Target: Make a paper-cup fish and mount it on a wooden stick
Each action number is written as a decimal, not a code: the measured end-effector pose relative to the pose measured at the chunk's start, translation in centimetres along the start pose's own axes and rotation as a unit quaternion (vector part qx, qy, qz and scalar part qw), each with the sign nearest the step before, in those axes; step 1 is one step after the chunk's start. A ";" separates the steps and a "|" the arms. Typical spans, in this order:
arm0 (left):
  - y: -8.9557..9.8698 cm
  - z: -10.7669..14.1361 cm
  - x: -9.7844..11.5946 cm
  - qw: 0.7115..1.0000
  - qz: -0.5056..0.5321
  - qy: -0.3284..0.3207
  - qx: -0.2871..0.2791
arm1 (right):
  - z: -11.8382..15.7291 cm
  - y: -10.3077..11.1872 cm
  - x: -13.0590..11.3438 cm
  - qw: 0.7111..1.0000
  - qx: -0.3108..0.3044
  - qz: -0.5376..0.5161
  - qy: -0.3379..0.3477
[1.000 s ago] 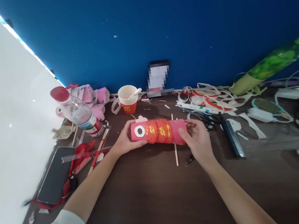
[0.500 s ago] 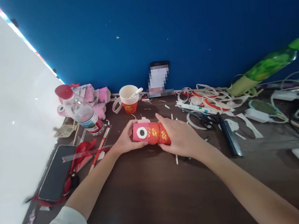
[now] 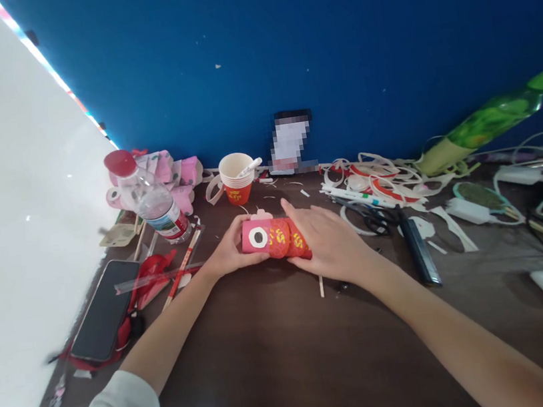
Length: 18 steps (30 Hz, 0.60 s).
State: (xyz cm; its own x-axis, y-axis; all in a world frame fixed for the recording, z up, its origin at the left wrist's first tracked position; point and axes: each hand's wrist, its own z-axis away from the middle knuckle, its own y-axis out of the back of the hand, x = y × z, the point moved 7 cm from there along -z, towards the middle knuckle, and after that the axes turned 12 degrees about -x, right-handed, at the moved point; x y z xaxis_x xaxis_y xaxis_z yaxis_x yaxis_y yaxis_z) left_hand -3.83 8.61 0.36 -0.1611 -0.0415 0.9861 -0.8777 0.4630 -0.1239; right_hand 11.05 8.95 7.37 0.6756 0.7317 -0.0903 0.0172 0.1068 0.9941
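Observation:
Between my hands, above the dark table, lies a sideways row of red paper cups (image 3: 280,238) with yellow markings, joined end to end. Its left end is pink, with a white ring and black dot like an eye and a pale pink scalloped piece on top. My left hand (image 3: 230,250) is closed around that pink end, thumb below. My right hand (image 3: 330,239) wraps the red right end, its palm hiding how far the cups reach. Under my right hand a thin wooden stick (image 3: 321,287) shows.
A clear bottle (image 3: 164,212), a black phone (image 3: 107,311) and pink paper shapes (image 3: 164,167) are at left. Stacked cups (image 3: 238,180) holding a white pen stand behind. Paper strips (image 3: 379,178), a black box cutter (image 3: 418,247), cables and a leaning green bottle (image 3: 492,118) occupy the right.
The view has shifted slightly. Both hands keep their hold on the paper cups, and my right hand's fingers sit a little higher over the right end.

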 end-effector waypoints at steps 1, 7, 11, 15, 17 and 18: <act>0.1 0.0 0.0 1.000 0.004 0.003 0.005 | 0.1 0.3 0.0 1.000 0.007 -0.002 0.003; 0.7 0.1 -0.3 0.999 0.019 0.007 0.038 | 2.4 1.1 3.4 0.984 0.084 -0.139 -0.071; 0.9 0.3 -0.1 0.999 0.011 0.001 0.047 | 4.3 -2.4 5.8 0.904 0.093 -0.400 -0.121; 0.7 0.4 0.0 1.000 0.006 -0.011 0.029 | 4.3 -4.9 5.5 0.807 0.095 -0.574 -0.102; 0.6 0.4 0.1 1.000 0.011 -0.023 0.017 | 4.1 -5.3 5.3 0.775 0.096 -0.615 -0.110; 0.5 0.4 0.2 0.999 0.011 -0.030 0.013 | 3.9 -5.3 5.1 0.765 0.096 -0.626 -0.115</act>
State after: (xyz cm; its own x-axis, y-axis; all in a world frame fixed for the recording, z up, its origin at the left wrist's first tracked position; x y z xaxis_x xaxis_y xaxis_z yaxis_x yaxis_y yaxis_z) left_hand -4.44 8.52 0.43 -0.2064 -0.0849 0.9748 -0.8846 0.4420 -0.1488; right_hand 17.33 9.51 1.91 0.1522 -0.0035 -0.9883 0.8500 0.5107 0.1291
